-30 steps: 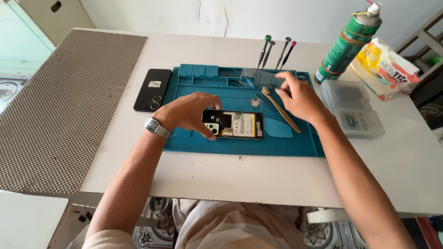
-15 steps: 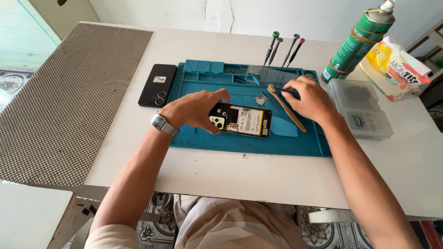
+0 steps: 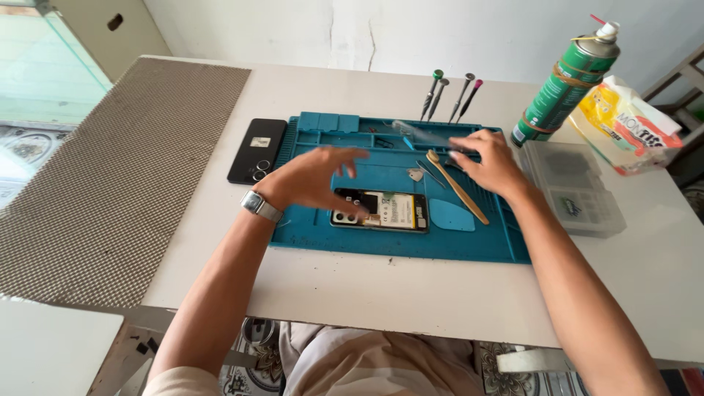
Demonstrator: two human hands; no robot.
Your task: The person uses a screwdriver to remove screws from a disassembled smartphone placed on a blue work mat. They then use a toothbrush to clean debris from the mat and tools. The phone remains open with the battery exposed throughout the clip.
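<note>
An opened phone [image 3: 381, 210] with its insides showing lies face down on the blue repair mat [image 3: 396, 246]. My left hand [image 3: 315, 180], with a watch on the wrist, hovers just left of and above it, fingers spread and blurred, holding nothing. My right hand [image 3: 490, 163] rests palm down on the mat's upper right trays. Its fingertips touch small dark parts beside a clear plastic strip [image 3: 419, 132]. A bamboo toothbrush [image 3: 460, 189] lies slanted just under that hand. A small metal piece [image 3: 415, 174] and a blue oval pick [image 3: 451, 216] lie near the phone.
A black phone back cover [image 3: 257, 149] lies left of the mat. Several screwdrivers [image 3: 447, 92] lie behind it. A green spray can [image 3: 568, 84], a clear parts box [image 3: 576, 187] and a yellow-white bag [image 3: 623, 125] stand at the right. A grey mesh mat [image 3: 110, 169] covers the table's left.
My left hand has lifted off the opened phone and swung up and left with its fingers spread. My right hand stays at the upper right trays.
</note>
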